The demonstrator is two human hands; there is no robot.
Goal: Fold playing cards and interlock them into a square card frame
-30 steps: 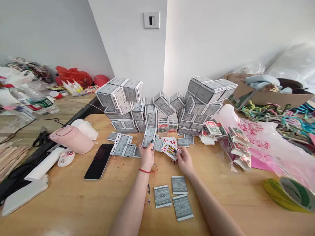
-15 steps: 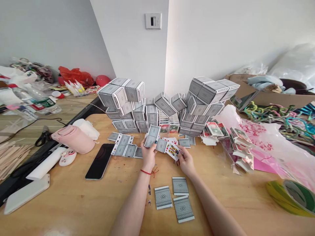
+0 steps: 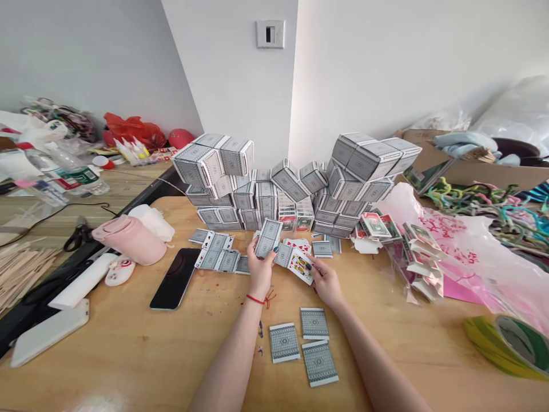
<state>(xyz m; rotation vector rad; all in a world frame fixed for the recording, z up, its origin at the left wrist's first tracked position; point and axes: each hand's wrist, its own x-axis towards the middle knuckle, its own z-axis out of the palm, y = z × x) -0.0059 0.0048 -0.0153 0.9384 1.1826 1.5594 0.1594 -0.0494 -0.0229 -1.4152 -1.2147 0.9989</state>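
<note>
My left hand (image 3: pixel 261 268) is closed on a patterned-back playing card (image 3: pixel 268 237), held tilted up above the table. Between the fingers and thumb of my right hand (image 3: pixel 326 279) is a face-up picture card (image 3: pixel 301 265). It meets a folded card piece (image 3: pixel 283 256) that lies between the two hands. Behind them, face-up red cards (image 3: pixel 300 245) rest on the table. Three folded card squares (image 3: pixel 285 343) lie nearer to me, between my forearms. Left of my left hand, several cards (image 3: pixel 219 250) overlap on the wood.
Blocks built from folded cards stand in a left stack (image 3: pixel 212 160) and a right stack (image 3: pixel 364 160). A phone (image 3: pixel 175 279) and pink cup (image 3: pixel 131 240) are on the left. Card boxes (image 3: pixel 422 254), a plastic bag (image 3: pixel 450 229) and a tape roll (image 3: pixel 510 346) sit at the right.
Both hands stay close to where they were, still on their cards. The picture card is turned slightly and shows its face more fully. The whole view has shifted a little.
</note>
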